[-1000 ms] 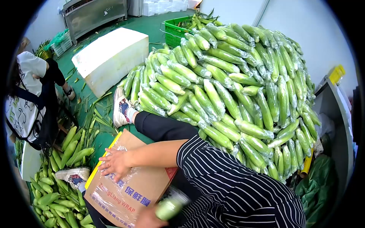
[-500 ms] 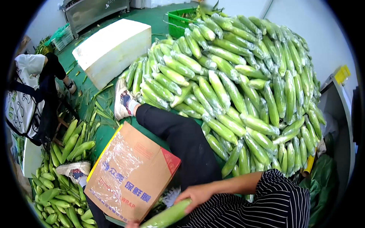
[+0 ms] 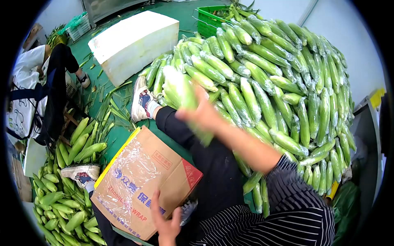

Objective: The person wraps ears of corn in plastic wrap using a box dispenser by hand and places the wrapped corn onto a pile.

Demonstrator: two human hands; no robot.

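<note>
An ear of corn (image 3: 179, 92), blurred by motion, is gripped in my right hand (image 3: 201, 112) above my dark-trousered leg, in front of the big pile of wrapped corn (image 3: 262, 82). My left hand (image 3: 166, 221) is low in the view with its fingers apart and nothing in it, over the lower edge of the cardboard box (image 3: 152, 172). That box carries printed lettering, has clear film over its top and a yellow strip along its left edge. Unwrapped green corn (image 3: 61, 205) lies heaped at the lower left.
A white foam block (image 3: 131, 45) stands behind my shoe. Further back is a green crate (image 3: 211, 18) with leaves. Another person (image 3: 33, 98) sits at the left, near husks (image 3: 111, 106) on the green floor. A grey cabinet (image 3: 367, 135) stands at the right.
My right hand has swung up and forward with the corn, from low beside the box to the pile. My left hand has risen into view and is apart from the corn.
</note>
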